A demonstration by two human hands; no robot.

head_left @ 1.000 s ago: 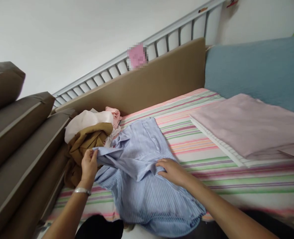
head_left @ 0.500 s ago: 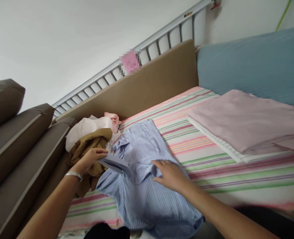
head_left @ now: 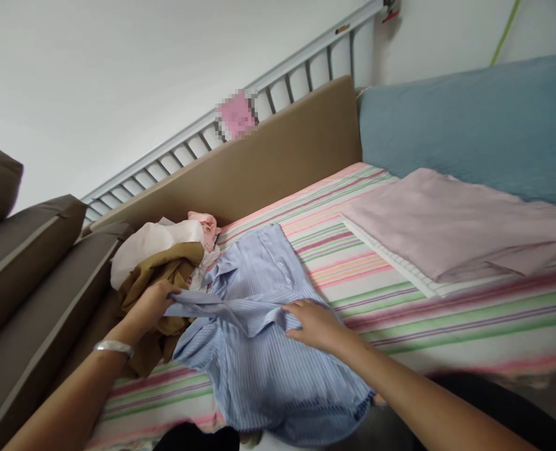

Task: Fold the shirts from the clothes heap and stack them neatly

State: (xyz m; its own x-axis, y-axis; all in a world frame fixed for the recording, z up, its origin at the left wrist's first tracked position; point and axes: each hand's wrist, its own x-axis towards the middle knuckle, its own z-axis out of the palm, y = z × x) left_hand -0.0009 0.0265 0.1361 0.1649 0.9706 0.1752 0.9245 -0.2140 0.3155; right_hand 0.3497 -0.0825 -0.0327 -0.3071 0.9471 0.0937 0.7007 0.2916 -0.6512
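Observation:
A light blue striped shirt [head_left: 268, 369] lies spread on the bed, its lower hem hanging at the near edge. My left hand [head_left: 153, 307], with a silver bracelet on its wrist, pinches the end of a band of the shirt's fabric and holds it out to the left. That band runs slack across the shirt towards my right hand [head_left: 316, 324]. There my right thumb and fingers close around a fold of the cloth, on the shirt's right side.
Beside my left hand lies a heap of clothes with a brown garment [head_left: 165, 269], a white one [head_left: 153, 241] and a pink one [head_left: 207, 227]. Brown cushions [head_left: 37, 300] stand at left. A folded pale pink garment [head_left: 451, 225] lies at right, before a blue bolster [head_left: 447, 125].
My left hand has moved left and slightly down, drawing the band of fabric out longer. The fingers of my right hand have come closer together on the cloth. The view has shifted slightly right.

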